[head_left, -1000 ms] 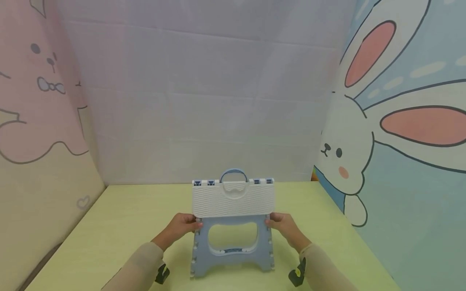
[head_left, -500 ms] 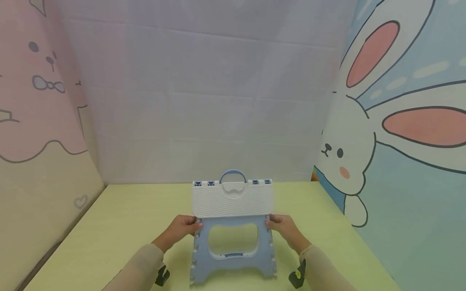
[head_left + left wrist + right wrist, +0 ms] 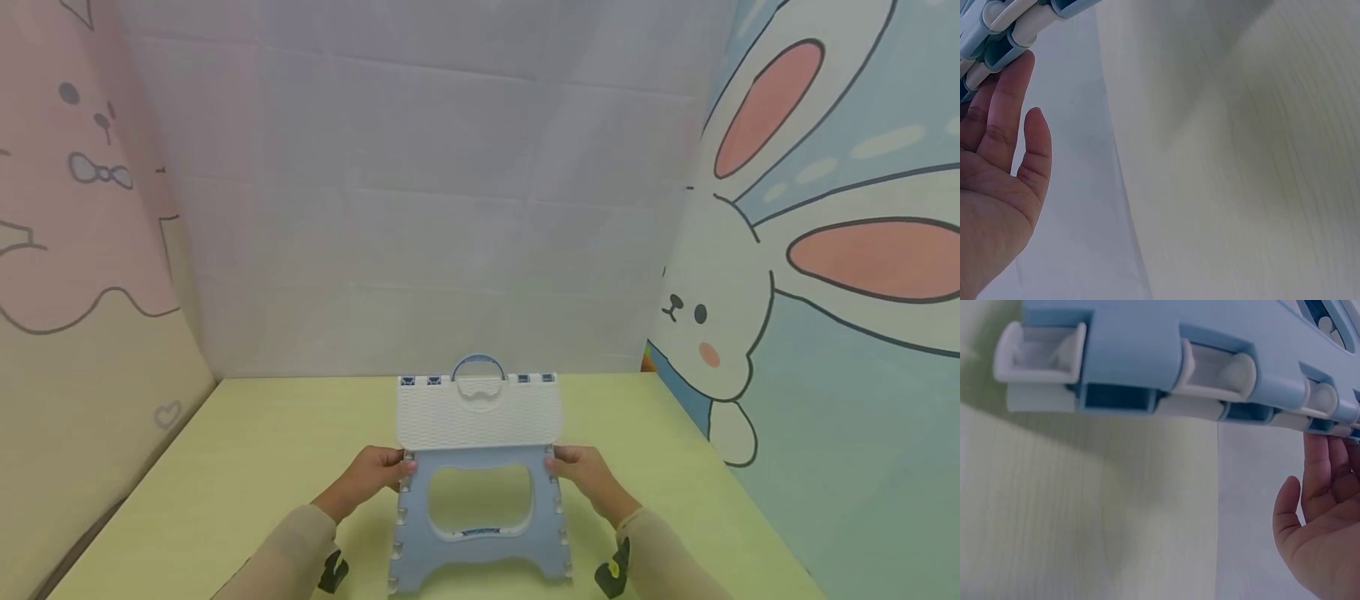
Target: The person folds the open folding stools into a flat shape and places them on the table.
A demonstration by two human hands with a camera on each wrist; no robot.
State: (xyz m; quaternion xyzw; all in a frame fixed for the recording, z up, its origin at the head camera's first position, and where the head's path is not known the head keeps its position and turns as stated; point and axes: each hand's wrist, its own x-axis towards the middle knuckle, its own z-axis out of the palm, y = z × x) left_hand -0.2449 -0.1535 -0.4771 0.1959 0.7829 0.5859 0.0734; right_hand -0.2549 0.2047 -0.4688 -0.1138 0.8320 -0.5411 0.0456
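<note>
A folding step stool [image 3: 483, 550] is at the front middle of the head view, white textured panel [image 3: 480, 429] above and pale blue leg panel below. A blue carry handle [image 3: 478, 358] arches over its top. My left hand [image 3: 372, 473] grips the left edge just under the white panel, thumb in front. The opposite edge is held likewise by my right hand [image 3: 588, 477]. In the left wrist view, fingers [image 3: 1007, 106] reach behind the hinged edge. The right wrist view has the stool's notched blue side [image 3: 1132, 350] over the table, with fingers [image 3: 1316, 459] beneath it.
The pale yellow table [image 3: 300, 417] stretches out around the stool. Behind it hangs a white cloth backdrop [image 3: 435, 208]. Cartoon-printed walls stand on both sides, a rabbit [image 3: 720, 308] on the right one.
The stool's lower edge has come nearer and lower in the head view, and its top has sunk slightly. Both hands keep their hold and have dropped a little.
</note>
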